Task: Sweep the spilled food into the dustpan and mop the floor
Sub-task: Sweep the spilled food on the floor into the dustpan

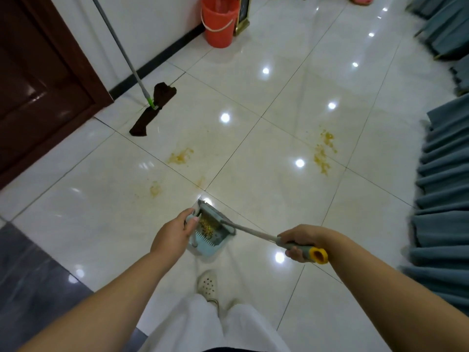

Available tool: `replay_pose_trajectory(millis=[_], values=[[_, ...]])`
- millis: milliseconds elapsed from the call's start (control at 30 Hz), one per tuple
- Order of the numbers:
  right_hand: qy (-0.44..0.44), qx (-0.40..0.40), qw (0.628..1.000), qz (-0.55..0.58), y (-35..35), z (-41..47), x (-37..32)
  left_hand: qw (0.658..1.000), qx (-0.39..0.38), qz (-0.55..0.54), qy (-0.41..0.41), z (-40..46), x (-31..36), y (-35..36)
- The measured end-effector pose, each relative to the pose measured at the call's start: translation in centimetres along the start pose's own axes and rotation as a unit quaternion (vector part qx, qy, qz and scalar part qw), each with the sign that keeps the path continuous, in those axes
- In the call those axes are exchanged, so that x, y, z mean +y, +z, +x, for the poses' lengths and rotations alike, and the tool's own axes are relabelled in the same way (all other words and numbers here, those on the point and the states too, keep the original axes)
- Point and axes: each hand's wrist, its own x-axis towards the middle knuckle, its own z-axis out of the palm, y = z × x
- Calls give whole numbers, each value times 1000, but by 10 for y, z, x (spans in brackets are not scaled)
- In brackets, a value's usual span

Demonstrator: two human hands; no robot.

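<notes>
Left grip [175, 233] holding dustpan [203, 243], right grip [300, 246] clasping broom [253, 233], tiles [253, 153] stained ahead

My left hand [175, 235] gripped the handle of the pale blue dustpan [203, 246], which sat on the white tile floor [266, 199] just ahead of my white shoe [207, 284]. My right hand [300, 243] held the broom [229, 226] by its grey grip, the head resting in the pan beside a heap of yellow crumbs [206, 226]. Yellow smears [180, 156] and scattered food [322, 152] lay further out. A mop [153, 110] leaned against the wall near an orange bucket [219, 22].
</notes>
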Motion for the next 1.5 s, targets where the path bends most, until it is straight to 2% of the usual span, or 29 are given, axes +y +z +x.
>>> replay_pose_trajectory(millis=[167,367,500,633,733,933,1033,1267,1500], values=[[-21,23,999,-18,-20,-11,-1,1000,-2,-15,-7,-18,0,3],[-35,68,995,-67,-15,16,4,999,26,-28,-23,-53,-12,7],[-19,56,993,-99,1,29,20,998,40,-31,-38,-67,-23,21],[-13,15,995,-98,6,17,38,993,56,-84,-67,-76,-28,33],[-14,-5,996,-92,-2,1,52,995,60,-59,-60,-83,-27,40],[-40,15,995,-91,-16,-14,72,989,65,-114,-70,-101,-24,45],[-48,46,993,-96,-16,-15,71,989,80,-108,-60,-119,-30,40],[-70,110,985,-112,1,-4,60,986,90,-121,-73,-141,-56,28],[-37,81,988,-124,50,18,71,979,81,-158,-102,-139,-87,25]])
